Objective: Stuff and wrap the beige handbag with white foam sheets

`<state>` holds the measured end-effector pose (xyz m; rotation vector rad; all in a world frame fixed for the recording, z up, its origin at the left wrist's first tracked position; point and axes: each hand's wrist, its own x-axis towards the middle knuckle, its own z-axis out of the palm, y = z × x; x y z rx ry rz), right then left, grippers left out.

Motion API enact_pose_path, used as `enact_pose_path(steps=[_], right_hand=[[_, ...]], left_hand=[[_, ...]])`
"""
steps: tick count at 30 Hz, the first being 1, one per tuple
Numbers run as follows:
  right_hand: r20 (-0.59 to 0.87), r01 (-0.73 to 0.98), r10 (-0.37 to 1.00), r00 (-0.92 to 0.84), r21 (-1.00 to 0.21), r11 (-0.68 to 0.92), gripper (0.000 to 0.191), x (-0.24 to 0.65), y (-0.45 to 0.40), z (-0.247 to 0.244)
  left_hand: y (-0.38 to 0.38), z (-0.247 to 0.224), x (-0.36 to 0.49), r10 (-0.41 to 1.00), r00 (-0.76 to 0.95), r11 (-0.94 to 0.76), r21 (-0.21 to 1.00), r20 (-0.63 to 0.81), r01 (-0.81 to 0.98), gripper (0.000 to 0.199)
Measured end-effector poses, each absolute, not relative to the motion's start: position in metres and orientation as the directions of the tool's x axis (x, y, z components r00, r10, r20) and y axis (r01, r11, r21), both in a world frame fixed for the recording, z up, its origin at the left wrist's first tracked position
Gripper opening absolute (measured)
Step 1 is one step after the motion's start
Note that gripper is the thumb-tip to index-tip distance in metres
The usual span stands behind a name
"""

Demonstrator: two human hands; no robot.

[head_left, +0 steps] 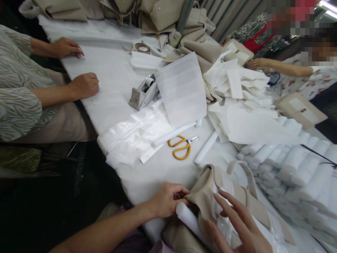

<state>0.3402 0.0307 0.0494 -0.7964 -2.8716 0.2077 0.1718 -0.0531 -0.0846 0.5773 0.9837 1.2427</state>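
A beige bag (205, 189) with a looped strap lies at the bottom right, partly covered by white and clear wrapping. My left hand (170, 200) pinches the bag's edge at its left side. Over the wrapped front of the bag, my right hand (237, 225) is spread, its fingers apart. A white foam roll (188, 218) lies between my hands, against the bag. Yellow-handled scissors (181, 149) rest on the table beyond my left hand. What lies under my right palm is hidden.
On the white table (105, 77) are a tape dispenser (143, 93), plastic sleeves (137, 130), white sheets (181, 88) and a tape roll (142, 48). Many foam rolls (297, 165) are piled at right. One person's hands rest at the left edge; another person works at far right.
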Motion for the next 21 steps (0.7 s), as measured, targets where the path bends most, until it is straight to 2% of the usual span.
enact_pose_path(steps=[4,7,10,14,17,19,21], right_hand=[[-0.027,0.330,0.329,-0.944,-0.054,0.943,0.038,0.295,0.039,0.056],[-0.179,0.323,0.318,-0.931,0.003,0.946,0.024,0.276,0.041,0.055],[-0.235,0.291,0.291,-0.927,0.035,0.956,0.015,0.271,0.041,0.046],[-0.149,0.181,0.191,-0.970,0.076,0.981,0.020,0.276,0.038,0.036],[-0.074,0.115,0.117,-0.990,0.027,0.993,0.025,0.282,0.036,0.032],[-0.002,0.095,0.095,-0.995,-0.009,0.995,0.026,0.286,0.037,0.029],[0.060,0.092,0.093,-0.994,-0.012,0.996,0.025,0.292,0.038,0.025]], left_hand=[[-0.057,-0.077,0.171,0.975,-0.136,0.121,0.936,-0.174,-0.330,0.016],[-0.058,-0.075,0.171,0.970,-0.188,0.099,0.956,-0.155,-0.277,0.015],[-0.058,-0.077,0.174,0.963,-0.231,0.082,0.966,-0.141,-0.244,0.014],[-0.060,-0.080,0.181,0.949,-0.257,0.099,0.949,-0.181,-0.301,0.013],[-0.065,-0.079,0.187,0.934,-0.243,0.145,0.898,-0.263,-0.416,0.018],[-0.069,-0.079,0.188,0.917,-0.199,0.193,0.821,-0.346,-0.538,0.025],[-0.071,-0.079,0.184,0.889,-0.081,0.279,0.672,-0.451,-0.686,0.035]])
